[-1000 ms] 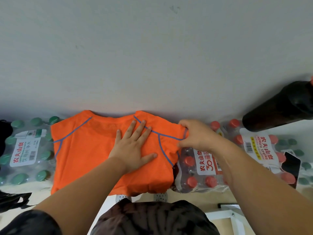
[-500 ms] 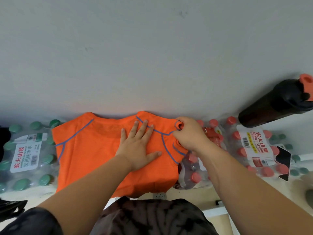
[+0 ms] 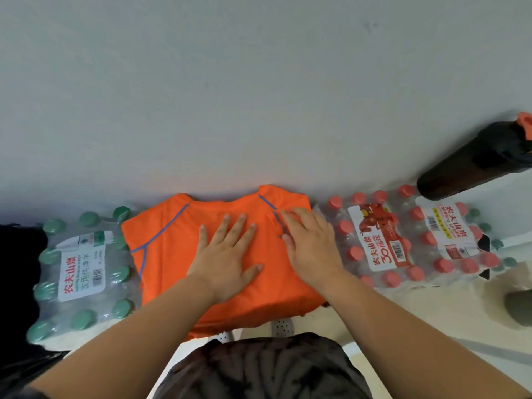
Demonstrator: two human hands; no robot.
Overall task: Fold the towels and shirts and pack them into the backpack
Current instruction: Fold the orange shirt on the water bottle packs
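Shirt (image 3: 172, 254), orange, lies flat before you on shrink-wrapped bottle packs (image 3: 80, 269), collar at the grey wall (image 3: 259, 96). Your left hand (image 3: 227, 254) presses its middle, fingers straight and splayed; your right hand (image 3: 311, 249) lies flat at its right edge, fingers straight and close together.

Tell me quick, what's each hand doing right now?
Left hand: open, fingers spread flat, pressing on the orange shirt.
Right hand: open, fingers flat on the shirt's right side.

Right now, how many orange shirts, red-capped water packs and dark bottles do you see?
Orange shirt: 1
Red-capped water packs: 2, one beside the shirt, one farther right
Dark bottle: 1
Total: 4
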